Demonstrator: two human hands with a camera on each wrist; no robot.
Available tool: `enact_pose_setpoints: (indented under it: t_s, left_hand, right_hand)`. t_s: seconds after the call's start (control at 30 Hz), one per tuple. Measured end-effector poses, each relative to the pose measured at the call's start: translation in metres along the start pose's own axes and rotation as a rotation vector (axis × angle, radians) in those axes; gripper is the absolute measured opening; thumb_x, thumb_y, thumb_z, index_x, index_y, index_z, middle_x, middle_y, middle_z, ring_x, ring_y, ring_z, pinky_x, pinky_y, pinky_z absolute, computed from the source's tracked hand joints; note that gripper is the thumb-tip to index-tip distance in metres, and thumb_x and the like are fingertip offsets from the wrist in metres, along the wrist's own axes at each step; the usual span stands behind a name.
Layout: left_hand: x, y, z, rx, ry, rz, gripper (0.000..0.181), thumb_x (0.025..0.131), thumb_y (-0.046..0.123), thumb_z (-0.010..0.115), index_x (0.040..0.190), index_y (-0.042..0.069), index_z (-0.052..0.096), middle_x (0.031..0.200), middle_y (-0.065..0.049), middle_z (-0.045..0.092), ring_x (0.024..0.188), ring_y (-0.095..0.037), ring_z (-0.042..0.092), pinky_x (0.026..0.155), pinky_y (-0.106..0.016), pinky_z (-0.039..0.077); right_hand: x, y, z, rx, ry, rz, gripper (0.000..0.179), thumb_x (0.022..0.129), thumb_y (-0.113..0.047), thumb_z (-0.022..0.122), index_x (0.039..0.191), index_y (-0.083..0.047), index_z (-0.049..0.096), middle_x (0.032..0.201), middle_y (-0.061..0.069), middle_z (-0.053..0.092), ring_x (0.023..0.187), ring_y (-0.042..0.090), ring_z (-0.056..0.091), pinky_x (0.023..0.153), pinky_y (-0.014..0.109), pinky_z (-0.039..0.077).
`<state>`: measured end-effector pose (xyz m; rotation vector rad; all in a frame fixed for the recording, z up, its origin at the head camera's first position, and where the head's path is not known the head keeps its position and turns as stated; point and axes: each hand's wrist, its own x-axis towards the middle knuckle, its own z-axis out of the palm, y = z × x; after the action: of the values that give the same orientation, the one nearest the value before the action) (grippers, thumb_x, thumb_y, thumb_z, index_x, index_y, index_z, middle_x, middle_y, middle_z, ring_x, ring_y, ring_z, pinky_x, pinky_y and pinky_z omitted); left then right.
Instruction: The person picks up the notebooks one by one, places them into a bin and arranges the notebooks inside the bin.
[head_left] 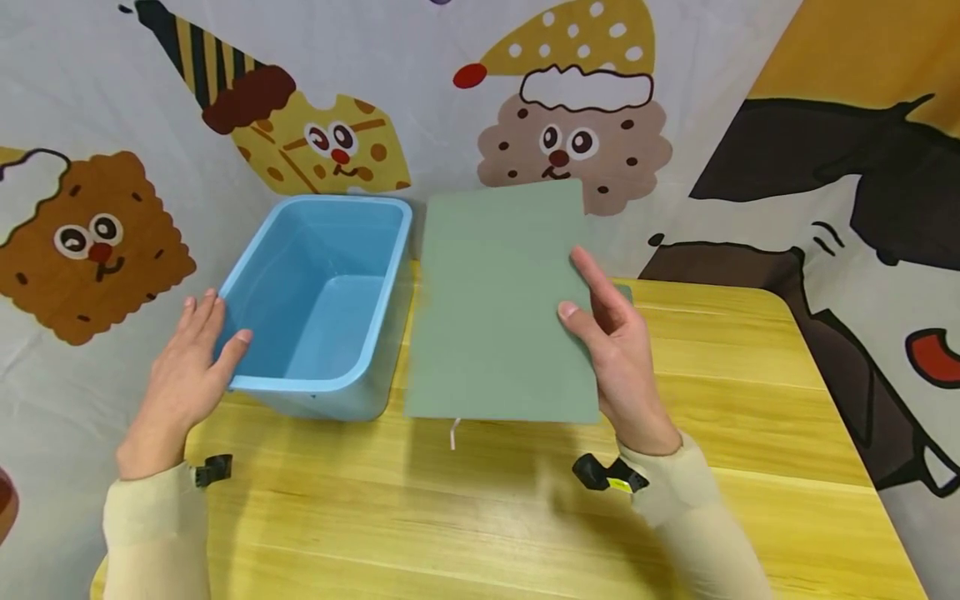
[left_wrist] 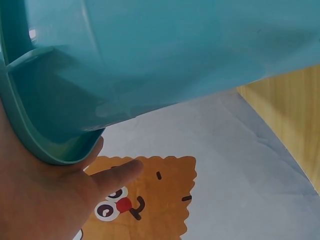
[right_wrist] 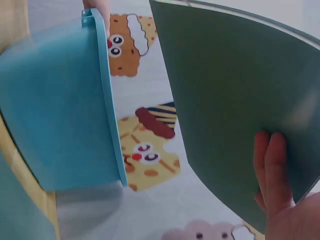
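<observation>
My right hand (head_left: 626, 367) holds a green notebook (head_left: 502, 308) by its right edge, thumb on the upper cover and fingers underneath. In the right wrist view, two fingers (right_wrist: 274, 165) lie against the underside of this notebook (right_wrist: 225, 90), raised above the table. A pale ribbon (head_left: 454, 433) hangs below its near edge. To the left stands a light blue plastic bin (head_left: 390, 333) with no objects visible inside. My left hand (head_left: 187, 362) rests on the bin's left rim with fingers extended; the left wrist view shows it against the rim (left_wrist: 55, 157).
A second green item (head_left: 625, 292) lies on the table under the held notebook, mostly hidden; part of a green surface (right_wrist: 20, 205) also shows in the right wrist view. The yellow wooden table (head_left: 360, 517) meets a cartoon-printed cloth (head_left: 442, 100) behind.
</observation>
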<state>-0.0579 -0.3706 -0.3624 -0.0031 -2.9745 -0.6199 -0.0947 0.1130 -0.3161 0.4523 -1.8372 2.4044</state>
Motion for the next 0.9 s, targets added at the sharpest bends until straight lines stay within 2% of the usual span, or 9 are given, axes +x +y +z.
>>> enact_pose_setpoints:
  t_s: [0.1,0.37,0.6,0.73,0.8,0.87,0.9]
  left_hand:
    - [0.000,0.000,-0.001,-0.002,-0.005,0.001,0.075,0.112,0.048,0.029,0.164,-0.002,0.007,0.172,-0.019,-0.001,0.158,-0.035,-0.011,0.121,-0.069,0.003]
    - [-0.002,-0.003,-0.001,-0.029,0.010,0.014,0.072,0.113,0.046,0.029,0.163,-0.002,0.010,0.172,-0.019,0.002,0.158,-0.035,-0.009,0.120,-0.070,0.003]
    - [-0.004,-0.005,-0.002,-0.048,0.040,0.045,0.070,0.113,0.047,0.025,0.163,-0.002,0.014,0.172,-0.018,0.005,0.159,-0.035,-0.006,0.123,-0.064,0.002]
    - [-0.004,-0.006,-0.001,-0.059,0.065,0.068,0.070,0.114,0.047,0.021,0.162,-0.003,0.016,0.171,-0.019,0.008,0.159,-0.036,-0.003,0.125,-0.058,0.001]
    - [-0.004,-0.005,-0.001,-0.060,0.075,0.076,0.071,0.114,0.048,0.018,0.162,-0.004,0.017,0.171,-0.020,0.009,0.159,-0.036,-0.002,0.126,-0.055,0.002]
    - [-0.004,-0.004,-0.001,-0.060,0.082,0.079,0.072,0.113,0.048,0.014,0.162,-0.005,0.017,0.171,-0.021,0.010,0.159,-0.037,-0.001,0.127,-0.053,0.002]
    - [-0.004,-0.004,-0.001,-0.060,0.081,0.077,0.072,0.113,0.048,0.013,0.162,-0.005,0.016,0.170,-0.022,0.010,0.159,-0.038,-0.001,0.127,-0.053,0.002]
  right_hand:
    - [0.008,0.005,0.018,0.019,-0.011,-0.036,0.059,0.101,0.003,0.058,0.157,-0.008,0.044,0.164,-0.003,0.040,0.153,0.012,0.029,0.114,0.026,0.039]
    - [0.032,0.020,0.062,0.042,-0.036,-0.061,0.060,0.100,0.002,0.058,0.157,-0.006,0.042,0.163,-0.006,0.040,0.153,0.005,0.025,0.123,0.029,0.026]
    - [0.053,0.034,0.092,0.032,-0.035,-0.025,0.061,0.100,0.001,0.058,0.158,-0.007,0.041,0.165,-0.006,0.038,0.152,0.002,0.024,0.114,0.029,0.036]
    - [0.062,0.042,0.105,-0.014,-0.043,-0.001,0.062,0.102,-0.003,0.059,0.160,-0.010,0.038,0.166,-0.007,0.035,0.152,0.002,0.023,0.111,0.029,0.036]
    - [0.066,0.047,0.112,-0.040,-0.044,0.008,0.062,0.102,-0.005,0.059,0.160,-0.011,0.037,0.167,-0.008,0.033,0.152,0.002,0.023,0.114,0.027,0.033]
    - [0.070,0.051,0.118,-0.070,-0.045,0.021,0.063,0.103,-0.007,0.060,0.161,-0.014,0.037,0.166,-0.010,0.033,0.148,0.000,0.028,0.112,0.025,0.034]
    - [0.072,0.054,0.120,-0.087,-0.044,0.031,0.063,0.103,-0.008,0.060,0.161,-0.015,0.037,0.166,-0.011,0.034,0.136,0.000,0.044,0.104,0.023,0.042]
